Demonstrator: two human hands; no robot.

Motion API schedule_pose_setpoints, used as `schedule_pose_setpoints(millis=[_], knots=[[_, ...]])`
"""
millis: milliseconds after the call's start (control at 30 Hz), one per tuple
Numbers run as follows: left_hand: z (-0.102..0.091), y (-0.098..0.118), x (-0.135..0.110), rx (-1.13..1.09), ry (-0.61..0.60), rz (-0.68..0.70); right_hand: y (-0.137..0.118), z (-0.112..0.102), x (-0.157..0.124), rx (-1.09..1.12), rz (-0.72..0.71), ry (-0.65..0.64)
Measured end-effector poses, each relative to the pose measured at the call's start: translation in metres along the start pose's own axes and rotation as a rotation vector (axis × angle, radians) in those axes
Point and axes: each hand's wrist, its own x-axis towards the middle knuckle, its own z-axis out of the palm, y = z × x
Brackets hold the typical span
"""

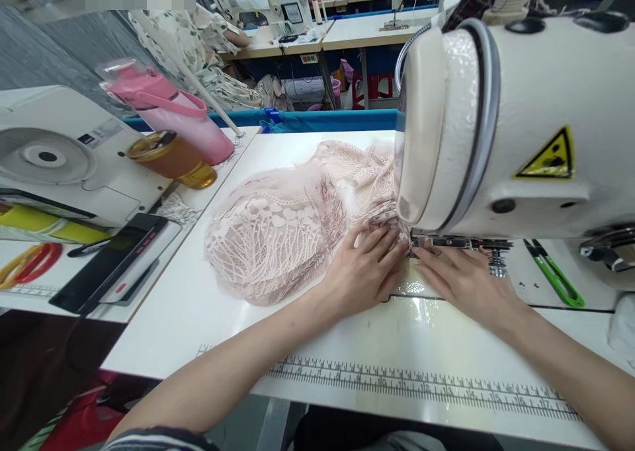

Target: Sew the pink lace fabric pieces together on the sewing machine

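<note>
The pale pink lace cloth (268, 239) lies on the white table (188, 305), left of the big sewing machine (526, 107), with its right end bunched up by the machine's metal parts (456, 242); the left hand (364, 262) is loose, not clenched, its fingers spread and pressing on those bunched folds; the right hand (466, 276) lies low on the other side, by the metal parts, and I cannot tell if it grips any cloth.

A finger could get poked, as both hands are so close to the working end; the folds could get caught together, because they are all scrunched up; the holey lace could snag or rip if pulled hard; the green snips (560, 276) on the right could nick an arm that slides over them.

The needle is hidden behind the machine's head; the right fingertips are partly covered; the cloth's far right end goes out of sight; the machine is cut off on the right.
</note>
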Motion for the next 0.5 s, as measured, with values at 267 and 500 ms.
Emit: schedule_pose_setpoints(millis=[267,500], knots=[[-0.002,-0.002,0.006,-0.07,-0.088,-0.077,0.009,0.004,0.0,0.127,0.123,0.123],[0.001,-0.023,0.059,-0.112,-0.115,-0.244,0.018,0.018,-0.014,0.236,0.121,0.162]])
